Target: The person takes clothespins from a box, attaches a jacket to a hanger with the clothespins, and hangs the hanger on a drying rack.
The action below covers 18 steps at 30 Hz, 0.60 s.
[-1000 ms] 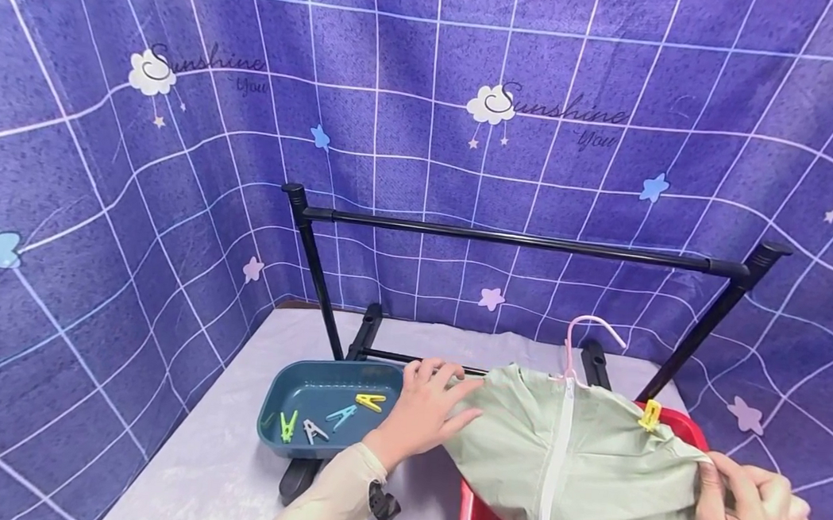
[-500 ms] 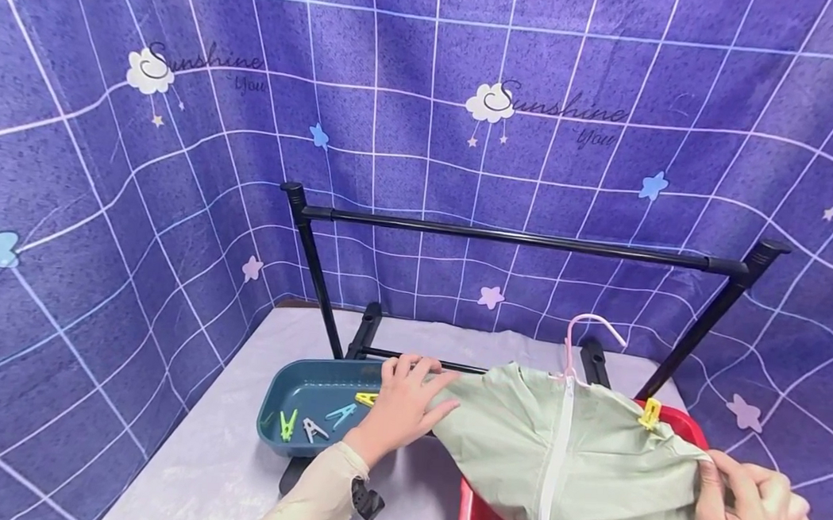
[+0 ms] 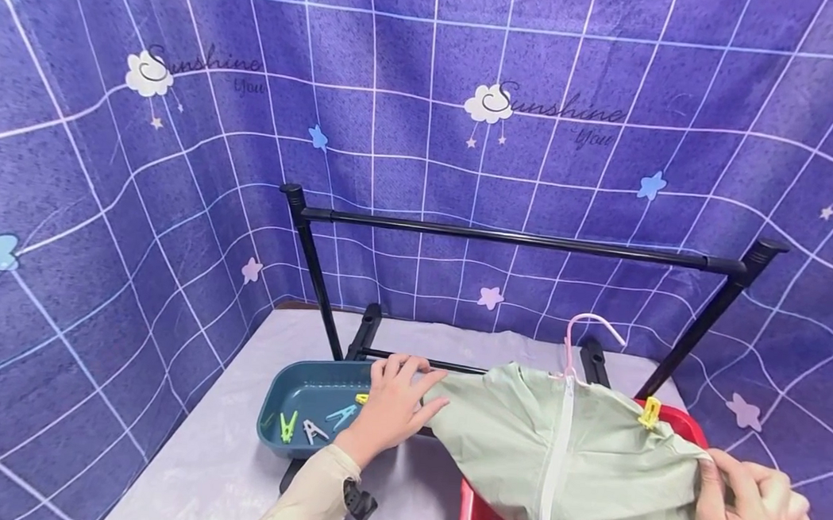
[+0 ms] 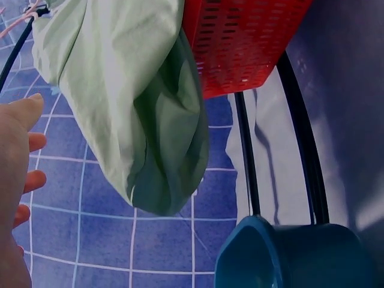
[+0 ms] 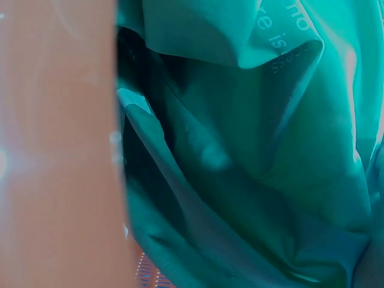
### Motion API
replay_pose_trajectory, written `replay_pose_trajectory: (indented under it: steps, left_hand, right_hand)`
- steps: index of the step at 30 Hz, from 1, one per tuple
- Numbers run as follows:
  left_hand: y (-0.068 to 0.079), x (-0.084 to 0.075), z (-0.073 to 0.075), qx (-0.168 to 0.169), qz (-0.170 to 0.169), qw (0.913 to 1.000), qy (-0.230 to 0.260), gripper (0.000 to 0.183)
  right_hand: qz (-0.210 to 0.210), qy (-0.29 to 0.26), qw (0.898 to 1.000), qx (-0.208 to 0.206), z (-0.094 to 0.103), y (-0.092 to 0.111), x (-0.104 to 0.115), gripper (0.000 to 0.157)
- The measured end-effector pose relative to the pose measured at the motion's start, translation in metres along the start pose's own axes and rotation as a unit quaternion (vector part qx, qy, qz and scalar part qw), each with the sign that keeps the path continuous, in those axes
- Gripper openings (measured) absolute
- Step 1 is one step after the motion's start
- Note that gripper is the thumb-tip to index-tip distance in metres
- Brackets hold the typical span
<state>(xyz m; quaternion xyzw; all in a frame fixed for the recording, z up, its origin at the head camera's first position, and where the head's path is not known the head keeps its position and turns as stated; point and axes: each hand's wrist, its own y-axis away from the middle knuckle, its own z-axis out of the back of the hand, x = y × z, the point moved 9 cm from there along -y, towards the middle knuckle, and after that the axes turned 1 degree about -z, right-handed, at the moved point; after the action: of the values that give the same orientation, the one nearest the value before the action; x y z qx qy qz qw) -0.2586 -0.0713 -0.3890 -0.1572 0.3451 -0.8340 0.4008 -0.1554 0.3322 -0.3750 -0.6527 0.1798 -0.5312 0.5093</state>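
Observation:
A pale green jacket with a white zip is on a pink clothes hanger, its hook standing up above the collar. One yellow clothespin is clipped on the shoulder at the right. My right hand pinches the jacket's right side between thumb and fingers; in the right wrist view folds of the jacket lie beside the hand. My left hand is at the tip of the left sleeve, fingers loosely extended. In the left wrist view the sleeve hangs apart from those fingers.
A black rack stands behind the jacket. Beneath the jacket is a red basket. To the left, a blue tray holds several clothespins, including a green clothespin and a grey clothespin.
My left hand has shifted left along the sleeve side, now covering more of the tray and its yellow clothespin. The right hand and jacket body stay nearly still.

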Motion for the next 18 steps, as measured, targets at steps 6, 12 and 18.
replay_pose_trajectory:
  steps: [6, 12, 18]
  left_hand:
    - [0.002, 0.007, 0.005, 0.000, 0.014, 0.9999, -0.001, 0.039]
    - [0.006, 0.013, 0.007, -0.004, 0.025, 0.9997, 0.005, 0.038]
    - [0.014, 0.017, 0.007, 0.000, 0.034, 0.9994, 0.002, 0.037]
  right_hand:
    - [0.004, 0.001, 1.000, 0.005, -0.002, -0.001, 0.000, 0.066]
    - [0.005, -0.004, 1.000, 0.006, -0.001, -0.001, -0.001, 0.065]
    - [0.000, 0.000, 1.000, 0.000, 0.000, 0.001, -0.002, 0.069]
